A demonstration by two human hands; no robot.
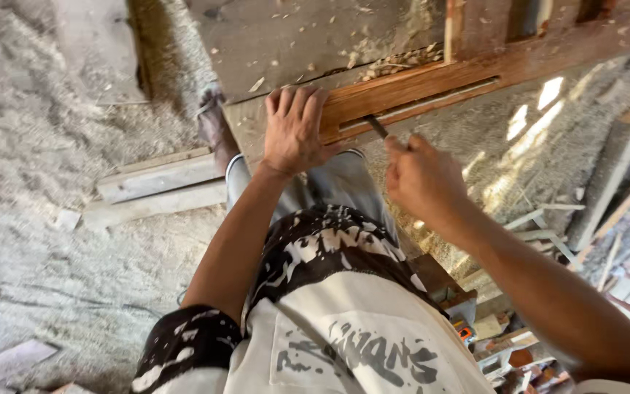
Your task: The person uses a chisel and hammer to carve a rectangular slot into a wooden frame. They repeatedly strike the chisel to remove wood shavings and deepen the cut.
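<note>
Sawdust is covering the floor (52,219) all around me, with loose planks (158,182) lying at my left and offcuts piling up at lower right. I am leaning over a reddish beam (432,84) that is running along the near edge of a grey board (293,36). My left hand (293,131) is pressing flat, fingers spread, on the beam's left end and gripping nothing. My right hand (424,179) is curling tight round a chisel (379,129), whose dark blade is poking out toward a long slot (421,102) in the beam's face.

By my judgement the slot is already cut along most of its length, and the blade is working at its left end, so cleaning or squaring seems to be what is left. Chips (399,62) are lying heaped on the board just behind the beam. No container is showing clearly; the clutter at lower right is too small to sort out.
</note>
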